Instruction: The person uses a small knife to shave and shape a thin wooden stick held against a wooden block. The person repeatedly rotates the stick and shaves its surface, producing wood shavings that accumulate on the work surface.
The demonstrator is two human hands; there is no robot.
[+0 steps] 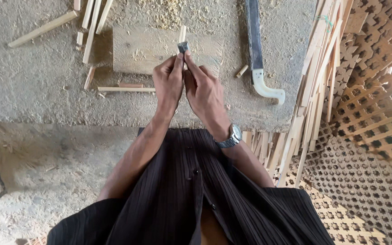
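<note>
My left hand and my right hand are pressed together in front of me, fingertips meeting at the top. Between those fingertips sits a small dark grey piece, pinched by both hands. A thin light wooden stick rises just above it; whether the stick is gripped too is hidden by my fingers. Under the hands lies a flat wooden block dusted with sawdust. A metal watch is on my right wrist.
A long saw with a white handle lies to the right on the dusty floor. Loose wooden strips lie at the upper left, a bundle of slats leans at right beside carved lattice panels.
</note>
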